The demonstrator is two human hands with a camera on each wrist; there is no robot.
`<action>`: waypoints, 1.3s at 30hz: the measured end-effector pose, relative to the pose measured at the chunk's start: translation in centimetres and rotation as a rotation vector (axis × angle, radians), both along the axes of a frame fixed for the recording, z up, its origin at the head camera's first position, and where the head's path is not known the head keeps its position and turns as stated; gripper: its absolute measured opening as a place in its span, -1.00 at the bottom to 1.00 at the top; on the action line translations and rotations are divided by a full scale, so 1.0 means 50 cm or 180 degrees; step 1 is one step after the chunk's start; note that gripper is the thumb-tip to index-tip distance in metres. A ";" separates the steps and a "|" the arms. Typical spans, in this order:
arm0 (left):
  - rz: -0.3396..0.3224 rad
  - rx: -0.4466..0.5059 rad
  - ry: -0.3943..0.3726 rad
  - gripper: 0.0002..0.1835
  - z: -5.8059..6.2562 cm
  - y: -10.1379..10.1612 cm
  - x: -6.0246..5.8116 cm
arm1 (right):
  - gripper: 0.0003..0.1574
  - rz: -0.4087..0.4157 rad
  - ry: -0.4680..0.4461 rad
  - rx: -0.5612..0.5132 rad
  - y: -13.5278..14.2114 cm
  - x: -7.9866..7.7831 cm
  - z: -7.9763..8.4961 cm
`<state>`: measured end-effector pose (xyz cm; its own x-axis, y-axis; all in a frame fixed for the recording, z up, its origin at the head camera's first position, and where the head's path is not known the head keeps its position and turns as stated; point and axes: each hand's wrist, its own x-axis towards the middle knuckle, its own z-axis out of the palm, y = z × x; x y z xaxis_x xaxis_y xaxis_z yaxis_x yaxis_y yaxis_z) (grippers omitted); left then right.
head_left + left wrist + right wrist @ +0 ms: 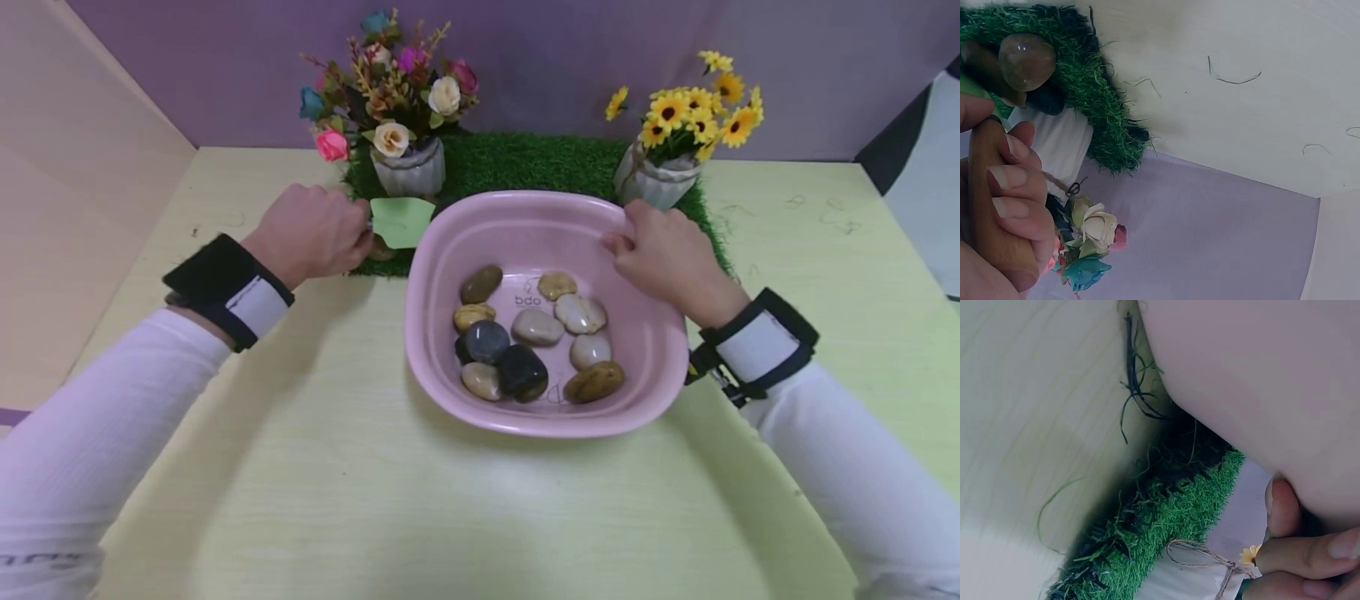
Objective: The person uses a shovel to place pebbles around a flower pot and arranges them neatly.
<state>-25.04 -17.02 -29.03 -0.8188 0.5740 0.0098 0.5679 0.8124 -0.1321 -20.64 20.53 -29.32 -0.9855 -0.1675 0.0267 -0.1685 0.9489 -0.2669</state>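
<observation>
My left hand (318,229) wraps its fingers round the wooden handle (999,206) of a garden trowel. The trowel's light green blade (402,222) reaches toward the left side of a pink basin (423,350). At the basin's far right corner my right hand (663,250) grips the rim, thumb inside. Smooth stones lie on the basin floor, among them a black stone (522,372), a grey stone (487,342) and a brown stone (595,382). Below the trowel, a brown stone (1027,62) sits on the artificial grass mat (1094,94).
Along the back, the grass mat carries a pot of mixed flowers (408,167) at left and a pot of yellow flowers (656,179) at right. A purple wall (540,67) stands behind. Loose green strands (832,214) lie on the pale wooden table (337,467).
</observation>
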 end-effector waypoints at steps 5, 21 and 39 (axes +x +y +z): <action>0.0057 -0.0071 -0.0060 -0.67 0.008 0.003 -0.001 | -0.60 -0.0002 0.0003 -0.0011 0.001 0.000 -0.001; 0.0216 -0.0220 0.0220 -0.73 0.046 -0.013 0.004 | -0.62 -0.0016 -0.0009 -0.0008 0.001 0.000 0.000; 0.0641 -0.0203 -0.1372 -0.62 0.118 -0.141 -0.031 | -0.62 -0.0017 0.0013 -0.0051 0.002 0.000 -0.003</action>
<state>-26.60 -24.07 -23.14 -0.8355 0.3919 -0.3852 0.4140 0.9099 0.0277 -20.66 20.61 -29.47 -0.9863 -0.1616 0.0333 -0.1644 0.9454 -0.2814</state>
